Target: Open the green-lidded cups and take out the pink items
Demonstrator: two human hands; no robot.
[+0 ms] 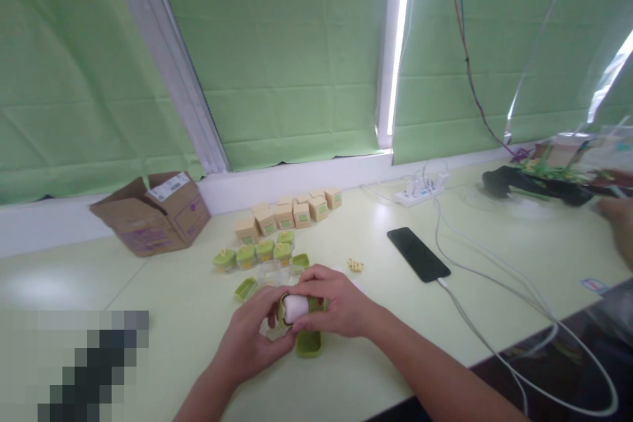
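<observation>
Left hand [257, 339] and right hand [333, 300] jointly grasp a white object [297, 309] at centre; from it, five containers [246, 257] stand lidded at eleven o'clock; green lids [309, 344] at five and ten remain unfitted.

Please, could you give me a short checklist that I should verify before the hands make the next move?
1. Grip: ok. The left hand and the right hand both hold the small, white, rounded object with a green edge.
2. Area directly beneath that object: cannot tell, because the hands hide part of it.
3. Free space near the hands: not ok. A green, square, shallow tray lies close to them.
4. Black, rectangular phone: ok, apart from both hands, to their right.
5. Other person's hand: ok, well apart, at the far right edge.
</observation>
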